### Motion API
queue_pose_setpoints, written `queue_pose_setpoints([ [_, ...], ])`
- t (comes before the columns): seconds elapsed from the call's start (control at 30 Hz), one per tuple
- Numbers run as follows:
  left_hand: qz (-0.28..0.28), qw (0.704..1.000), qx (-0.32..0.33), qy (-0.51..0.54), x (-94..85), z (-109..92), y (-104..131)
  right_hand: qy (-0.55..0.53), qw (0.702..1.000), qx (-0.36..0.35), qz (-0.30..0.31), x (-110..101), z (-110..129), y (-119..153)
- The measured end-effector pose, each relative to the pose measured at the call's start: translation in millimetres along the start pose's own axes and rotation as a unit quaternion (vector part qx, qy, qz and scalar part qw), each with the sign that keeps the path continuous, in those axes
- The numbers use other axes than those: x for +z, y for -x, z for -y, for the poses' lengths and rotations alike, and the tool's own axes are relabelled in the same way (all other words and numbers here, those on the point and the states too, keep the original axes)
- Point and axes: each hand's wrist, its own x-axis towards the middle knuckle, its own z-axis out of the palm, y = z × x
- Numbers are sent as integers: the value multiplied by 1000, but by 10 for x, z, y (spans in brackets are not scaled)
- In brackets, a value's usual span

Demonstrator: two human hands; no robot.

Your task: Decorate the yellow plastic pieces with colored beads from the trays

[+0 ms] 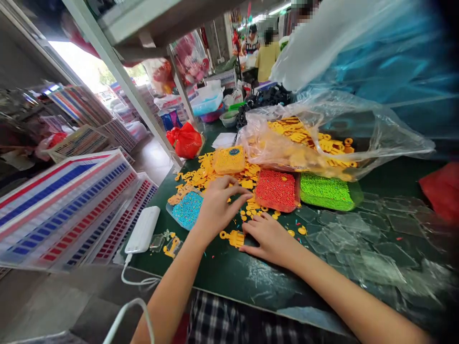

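Observation:
My left hand (219,204) hovers over the scattered yellow pieces, thumb and forefinger brought together at the tips. Anything between them is too small to make out. On the table, my right hand (266,239) grips the right edge of a flat yellow plastic piece (234,238) with a ring at its left end. A tub of blue beads (186,210) sits left of my left hand, partly hidden by it. Beyond my hands are tubs of yellow beads (227,160), red beads (276,190) and green beads (326,191).
A clear plastic bag (279,148) of yellow pieces lies behind the tubs. Thin clear plastic sheets (366,239) cover the right side. A white power bank (143,230) with a cable lies at the left edge, near striped crates (68,205). A red bag (188,140) stands by the shelf post.

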Motion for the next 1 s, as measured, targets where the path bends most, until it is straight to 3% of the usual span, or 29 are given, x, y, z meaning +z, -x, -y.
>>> queue_pose_setpoints([
  [0.17,44,990,-73,115,137,187,575,9,999,13,28,-66,-6,-7],
  [0.33,89,987,-82,110,303,375,832,17,999,22,28,-117,-8,-10],
  [0.67,103,993,-4,61,394,338,873,9,999,45,21,-124,81,15],
  [0.87,133,987,-18,84,394,388,888,23,999,37,19,-120,97,26],
  [1.0,104,989,-37,101,380,437,900,23,999,40,24,-115,87,20],
])
